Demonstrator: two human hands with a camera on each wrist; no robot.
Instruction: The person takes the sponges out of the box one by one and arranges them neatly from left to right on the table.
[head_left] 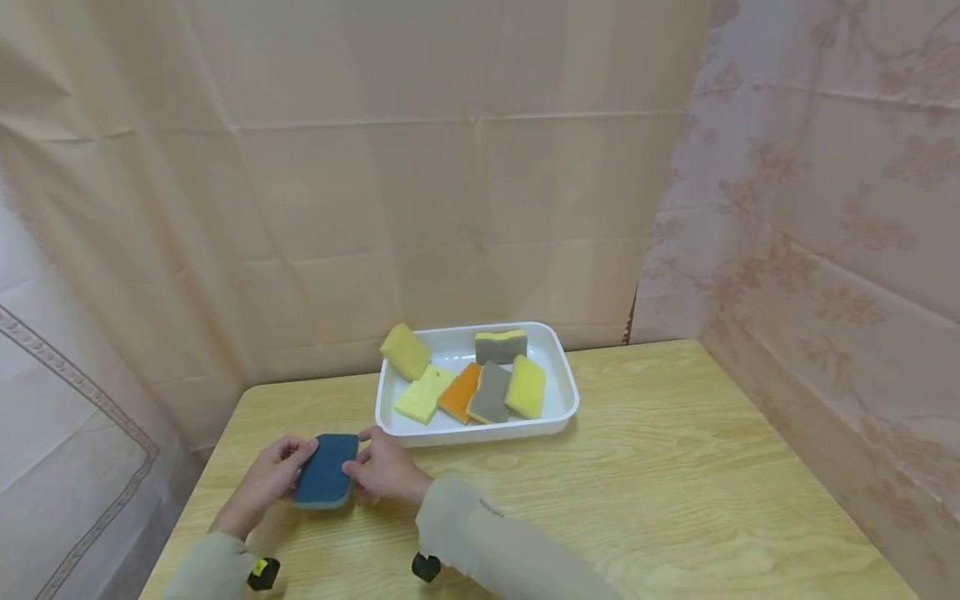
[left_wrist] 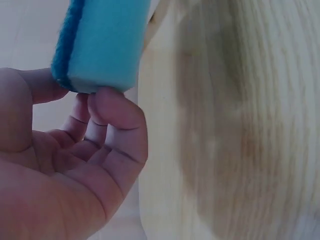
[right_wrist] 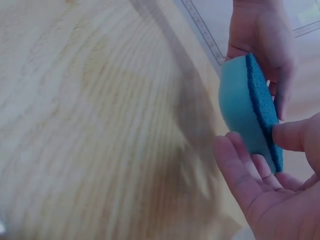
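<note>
A blue sponge (head_left: 327, 468) is held above the left part of the table between both hands. One face is a dark blue scouring pad and the body is light blue foam, as the left wrist view shows on the sponge (left_wrist: 107, 45). My left hand (head_left: 264, 482) pinches one end between thumb and fingers. From the other side my right hand (head_left: 390, 468) grips it, the thumb on the dark pad and the fingers along the foam, seen in the right wrist view on the right hand (right_wrist: 280, 200).
Behind the hands stands a white tray (head_left: 480, 432) near the table's back edge. In it lie several sponges: yellow (head_left: 527, 387), grey (head_left: 492, 392), orange (head_left: 460, 393); one yellow sponge (head_left: 406, 352) leans on the left rim. Beige curtain (head_left: 450, 208) hangs behind the wooden table (head_left: 675, 483).
</note>
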